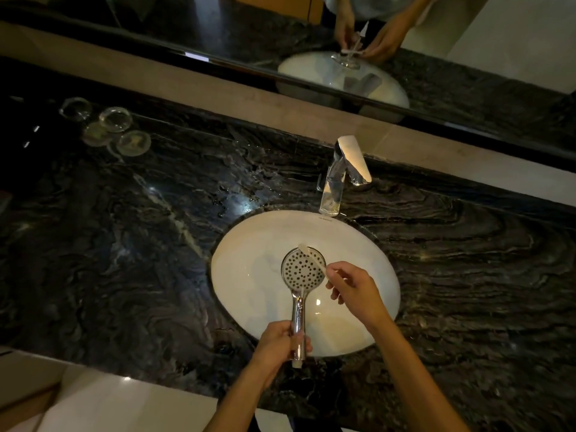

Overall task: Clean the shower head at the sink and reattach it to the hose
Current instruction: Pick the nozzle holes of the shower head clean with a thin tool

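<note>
A person stands at a dark, veined stone tabletop [124, 244] with a white oval sink [249, 307] set into it. The left hand [277, 341] grips the chrome handle of a shower head [303, 271], fingers curled round its lower end, holding it over the basin with the dotted spray face turned upward. The right hand [352, 288] pinches a thin pale tool, probably a toothbrush [311, 257], between thumb and fingers; the tool lies across the upper right edge of the spray face. A chrome faucet [343, 173] stands behind the sink. Several clear glasses [115, 120] sit together at the far left of the tabletop. A mirror [405, 42] along the back wall reflects both hands.
</note>
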The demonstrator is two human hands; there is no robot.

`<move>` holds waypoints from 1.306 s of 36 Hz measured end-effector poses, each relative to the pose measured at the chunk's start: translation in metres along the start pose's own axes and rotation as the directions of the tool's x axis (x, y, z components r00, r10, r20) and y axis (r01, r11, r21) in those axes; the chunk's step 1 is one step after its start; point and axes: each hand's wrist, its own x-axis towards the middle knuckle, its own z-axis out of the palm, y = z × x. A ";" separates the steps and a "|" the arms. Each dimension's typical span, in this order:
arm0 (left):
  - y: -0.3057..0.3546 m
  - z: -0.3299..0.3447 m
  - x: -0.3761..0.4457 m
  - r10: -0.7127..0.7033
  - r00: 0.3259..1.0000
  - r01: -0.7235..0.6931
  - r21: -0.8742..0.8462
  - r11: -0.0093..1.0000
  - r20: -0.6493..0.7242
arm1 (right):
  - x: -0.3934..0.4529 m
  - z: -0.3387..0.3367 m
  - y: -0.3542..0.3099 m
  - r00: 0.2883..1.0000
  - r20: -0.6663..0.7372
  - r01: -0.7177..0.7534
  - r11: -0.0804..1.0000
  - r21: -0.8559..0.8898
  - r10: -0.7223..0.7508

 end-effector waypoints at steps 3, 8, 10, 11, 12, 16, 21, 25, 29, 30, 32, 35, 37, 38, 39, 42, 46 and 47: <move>-0.002 0.000 -0.002 -0.009 1.000 0.009 -0.025 1.000 -0.003 | 0.004 0.007 0.003 0.994 -0.109 -0.010 0.999 -0.039 0.005; -0.006 -0.002 -0.001 -0.023 0.999 0.024 -0.064 0.998 0.026 | 0.003 0.018 0.011 0.998 -0.055 -0.013 0.971 -0.241 -0.001; -0.008 -0.003 0.000 -0.026 0.999 0.028 -0.061 0.998 0.030 | 0.001 0.022 0.016 1.000 0.023 0.004 0.941 -0.339 0.004; -0.010 -0.004 0.000 -0.031 0.999 0.033 -0.059 0.998 0.026 | 0.000 0.023 0.018 0.999 0.047 0.009 0.931 -0.364 0.009; -0.012 -0.005 0.000 -0.041 0.999 0.042 -0.060 0.997 0.019 | -0.001 0.023 0.021 0.998 0.065 0.013 0.926 -0.378 0.013; -0.026 -0.008 0.004 -0.099 0.995 0.099 -0.078 0.992 -0.007 | 0.002 0.021 0.028 0.993 0.117 0.038 0.905 -0.424 0.013; -0.033 -0.008 0.005 -0.131 0.991 0.129 -0.117 0.985 -0.010 | 0.011 0.021 0.037 0.995 0.082 -0.008 0.891 -0.454 0.050; -0.033 -0.010 0.006 -0.144 0.990 0.144 -0.123 0.982 0.013 | 0.008 0.033 0.038 0.985 0.157 0.001 0.905 -0.425 0.072; -0.030 -0.016 0.008 -0.176 0.984 0.178 -0.138 0.974 0.024 | 0.007 0.044 0.044 0.974 0.205 0.005 0.895 -0.446 0.097; -0.030 -0.018 0.008 -0.177 0.984 0.179 -0.139 0.974 0.027 | 0.007 0.045 0.046 0.970 0.220 0.011 0.891 -0.455 0.100; -0.031 -0.019 0.009 -0.174 0.984 0.176 -0.138 0.975 0.029 | 0.009 0.045 0.047 0.972 0.215 0.024 0.875 -0.483 0.092; -0.033 -0.018 0.010 -0.163 0.986 0.166 -0.139 0.976 0.029 | 0.016 0.039 0.041 0.989 0.127 0.000 0.851 -0.526 0.078; -0.034 -0.016 0.010 -0.150 0.988 0.152 -0.136 0.979 0.032 | 0.020 0.036 0.040 0.996 0.055 -0.035 0.848 -0.529 0.076; -0.036 -0.016 0.012 -0.145 0.989 0.148 -0.138 0.979 0.033 | 0.021 0.037 0.041 0.997 0.036 -0.042 0.848 -0.528 0.071; -0.037 -0.015 0.013 -0.143 0.989 0.146 -0.139 0.979 0.032 | 0.021 0.038 0.042 0.997 0.035 -0.042 0.849 -0.527 0.071; -0.039 -0.015 0.013 -0.137 0.990 0.139 -0.151 0.979 0.026 | 0.015 0.046 0.046 0.990 0.108 -0.018 0.858 -0.513 0.086; -0.036 -0.015 0.012 -0.120 0.992 0.125 -0.159 0.979 0.040 | 0.011 0.046 0.048 0.970 0.223 0.043 0.843 -0.536 0.092; -0.035 -0.016 0.011 -0.117 0.992 0.122 -0.158 0.980 0.043 | 0.013 0.043 0.046 0.974 0.207 0.034 0.841 -0.541 0.093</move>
